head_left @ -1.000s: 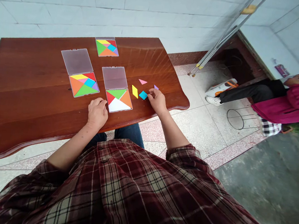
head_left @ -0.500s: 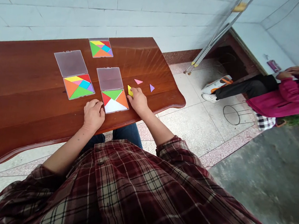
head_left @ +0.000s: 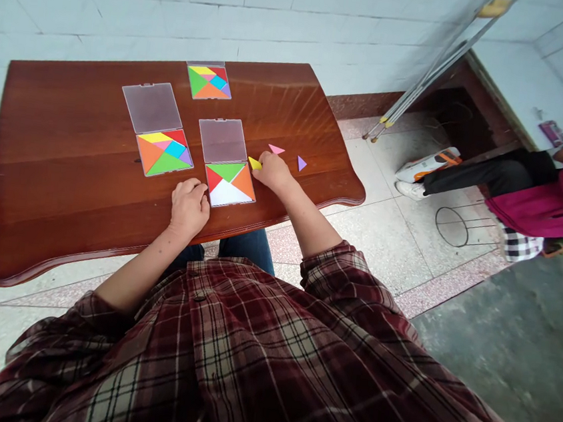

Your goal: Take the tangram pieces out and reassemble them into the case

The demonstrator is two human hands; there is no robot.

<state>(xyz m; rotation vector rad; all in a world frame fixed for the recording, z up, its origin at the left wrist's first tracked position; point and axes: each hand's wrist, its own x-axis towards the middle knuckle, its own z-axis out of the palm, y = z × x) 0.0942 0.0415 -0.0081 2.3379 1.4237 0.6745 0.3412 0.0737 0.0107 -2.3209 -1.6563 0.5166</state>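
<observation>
My right hand (head_left: 273, 172) pinches a yellow tangram piece (head_left: 253, 163) against the table, just right of an open tangram case (head_left: 233, 193). In that case lie a green triangle (head_left: 225, 169), a red piece (head_left: 212, 178) and an orange triangle (head_left: 245, 184); a white area shows at its front. Beside the case's left edge rests my left hand (head_left: 190, 209), holding nothing, fingers loosely bent and thumb apart. A pink triangle (head_left: 276, 149) lies just beyond my right fingers. Farther right is a purple triangle (head_left: 301, 163).
On the brown wooden table (head_left: 64, 168) are a second open case (head_left: 164, 153) and a third case (head_left: 209, 82) at the back, both filled with coloured pieces. Crutches (head_left: 415, 84) lean on the tiled wall. A seated person (head_left: 555, 193) is at the right.
The whole view has shifted, so the table sits farther right. The yellow piece has turned a little under my right fingers. My left hand stays beside the case.
</observation>
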